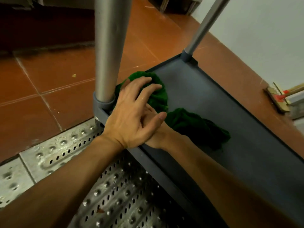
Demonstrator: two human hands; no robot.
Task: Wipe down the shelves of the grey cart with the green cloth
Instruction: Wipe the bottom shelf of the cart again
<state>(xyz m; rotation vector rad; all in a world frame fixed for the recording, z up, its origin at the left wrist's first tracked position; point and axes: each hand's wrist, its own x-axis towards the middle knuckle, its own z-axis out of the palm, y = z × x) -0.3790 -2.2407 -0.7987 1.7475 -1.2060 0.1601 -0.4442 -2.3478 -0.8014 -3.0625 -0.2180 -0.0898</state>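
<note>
The grey cart's low shelf (213, 96) runs from the centre to the lower right. A crumpled green cloth (194, 124) lies on it near the front left corner. My left hand (134, 112) rests on the cloth's left bunch with its fingers spread. Reaching in from the lower right, my right hand (158, 137) lies under the left one at the cloth's edge. Most of the right hand's fingers are hidden, so its grip cannot be made out.
Two metal cart posts rise from the shelf corners, one near (110, 46) and one far (204, 25). A perforated metal floor grate (115, 186) lies below the cart's edge, with red floor tiles (49, 79) beyond it. A scrub brush (278, 97) lies by the white wall at right.
</note>
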